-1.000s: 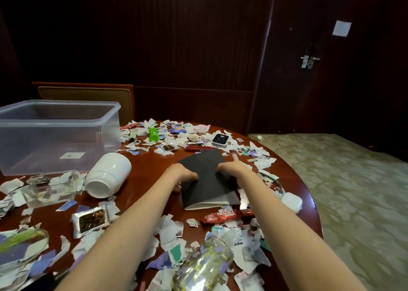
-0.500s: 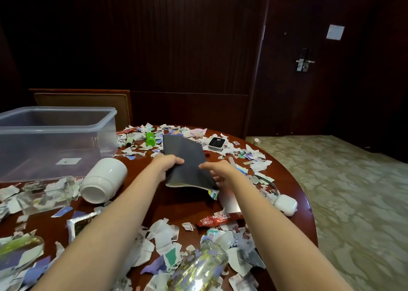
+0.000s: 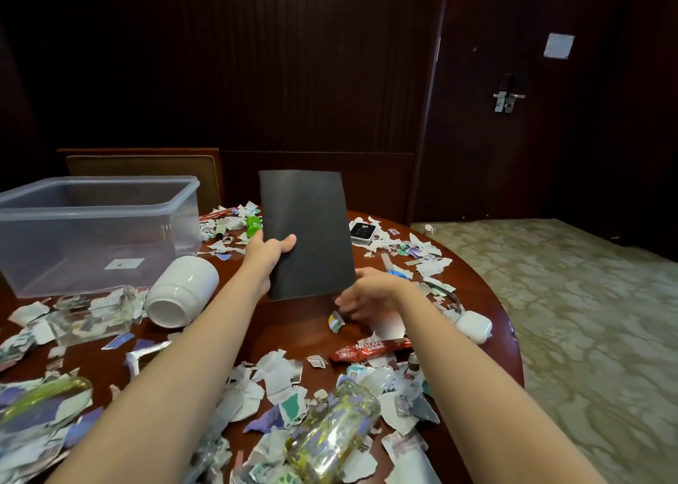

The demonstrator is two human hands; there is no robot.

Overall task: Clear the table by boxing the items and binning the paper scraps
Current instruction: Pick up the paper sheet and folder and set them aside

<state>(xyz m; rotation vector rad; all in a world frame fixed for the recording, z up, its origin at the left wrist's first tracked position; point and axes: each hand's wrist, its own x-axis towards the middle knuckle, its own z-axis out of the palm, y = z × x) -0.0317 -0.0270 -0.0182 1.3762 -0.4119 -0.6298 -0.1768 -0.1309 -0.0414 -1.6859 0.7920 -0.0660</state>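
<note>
My left hand (image 3: 266, 254) grips a dark grey notebook (image 3: 308, 234) by its left edge and holds it upright above the round wooden table (image 3: 293, 333). Just below the notebook's lower right corner hovers my right hand (image 3: 367, 294), fingers spread, holding nothing. A clear plastic box (image 3: 91, 230) stands at the left back of the table and looks empty. Torn paper scraps (image 3: 271, 384) litter the table all around.
A white jar (image 3: 181, 291) lies on its side beside the box. A red Nescafe sachet (image 3: 370, 349), a white earbud case (image 3: 473, 325), a small black-and-white device (image 3: 361, 232), a green item (image 3: 253, 224) and a glass bottle (image 3: 330, 443) lie among scraps. Carpet lies to the right.
The notebook went from lying flat on the table to being raised upright in my left hand. My right hand has let go of it and stays low by its bottom corner.
</note>
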